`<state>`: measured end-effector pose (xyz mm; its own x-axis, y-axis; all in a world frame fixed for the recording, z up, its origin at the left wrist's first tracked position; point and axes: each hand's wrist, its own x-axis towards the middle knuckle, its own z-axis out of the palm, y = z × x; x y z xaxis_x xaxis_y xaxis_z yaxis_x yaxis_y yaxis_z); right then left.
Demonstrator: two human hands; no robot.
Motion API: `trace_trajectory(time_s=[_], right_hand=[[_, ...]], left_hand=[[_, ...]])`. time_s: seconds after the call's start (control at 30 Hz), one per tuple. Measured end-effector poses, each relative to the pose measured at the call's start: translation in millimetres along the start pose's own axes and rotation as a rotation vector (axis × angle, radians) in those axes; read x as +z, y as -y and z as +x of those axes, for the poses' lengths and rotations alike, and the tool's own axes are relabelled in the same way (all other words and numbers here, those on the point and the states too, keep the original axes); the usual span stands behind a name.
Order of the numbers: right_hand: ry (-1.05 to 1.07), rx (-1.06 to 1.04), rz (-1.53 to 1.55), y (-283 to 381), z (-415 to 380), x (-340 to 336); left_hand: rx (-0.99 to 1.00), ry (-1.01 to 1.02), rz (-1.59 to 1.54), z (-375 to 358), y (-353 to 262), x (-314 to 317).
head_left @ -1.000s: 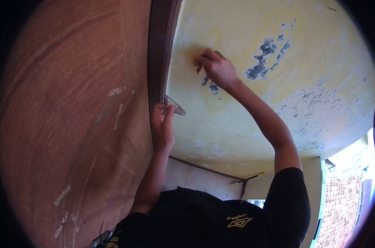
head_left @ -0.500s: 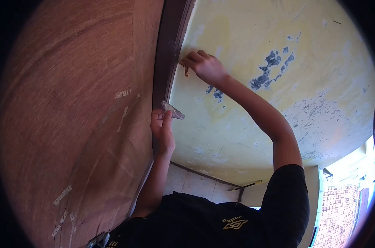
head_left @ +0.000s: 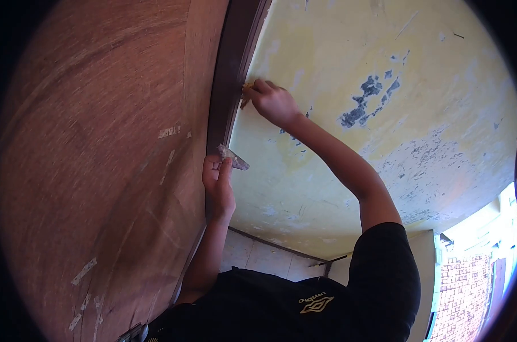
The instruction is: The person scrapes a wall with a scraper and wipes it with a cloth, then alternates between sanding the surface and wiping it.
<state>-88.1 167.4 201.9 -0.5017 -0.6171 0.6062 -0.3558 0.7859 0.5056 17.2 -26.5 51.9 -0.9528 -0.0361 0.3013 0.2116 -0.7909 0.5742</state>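
Note:
My right hand (head_left: 274,104) is closed around a small orange-brown piece (head_left: 246,94), its exact kind hidden by the fingers. That piece touches the seam where the yellow wall (head_left: 321,188) meets the dark door frame (head_left: 227,68). Lower down, my left hand (head_left: 218,185) pinches a flat, greyish, wedge-shaped piece (head_left: 234,158) between thumb and fingers. Pale, paste-like matter shows on its upper side. This piece sits just in front of the frame's edge.
A brown wooden door (head_left: 110,148) with whitish tape scraps (head_left: 85,272) fills the left side. Grey patches (head_left: 361,102) of peeled paint mark the wall, and a nail (head_left: 458,35) sticks out at upper right. Below are pale tiles (head_left: 258,253); a bright opening (head_left: 469,273) lies at lower right.
My right hand has shifted slightly left and down, bringing the orange-brown piece against the frame's edge. My left hand, still gripping the wedge-shaped piece, appears a little lower and further left.

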Motion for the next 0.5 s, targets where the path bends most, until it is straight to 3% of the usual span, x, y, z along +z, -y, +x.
trace_trajectory(time_s=[0.07, 0.13, 0.23, 0.4, 0.5], right_hand=[[0.119, -0.042, 0.011, 27, -31, 30], [0.025, -0.134, -0.014, 36, -33, 35], [0.092, -0.119, -0.007, 19, -20, 26], [-0.315, 0.102, -0.091, -52, 56, -58], [-0.303, 0.077, -0.058, -43, 44, -46]], left_hand=[[0.013, 0.012, 0.011, -3, -3, -4], [0.020, -0.006, 0.077, 0, -8, -7], [0.013, 0.001, 0.022, -4, -13, -14], [-0.023, -0.019, 0.033, -5, -14, -17], [-0.056, -0.004, -0.034, -2, -8, -4]])
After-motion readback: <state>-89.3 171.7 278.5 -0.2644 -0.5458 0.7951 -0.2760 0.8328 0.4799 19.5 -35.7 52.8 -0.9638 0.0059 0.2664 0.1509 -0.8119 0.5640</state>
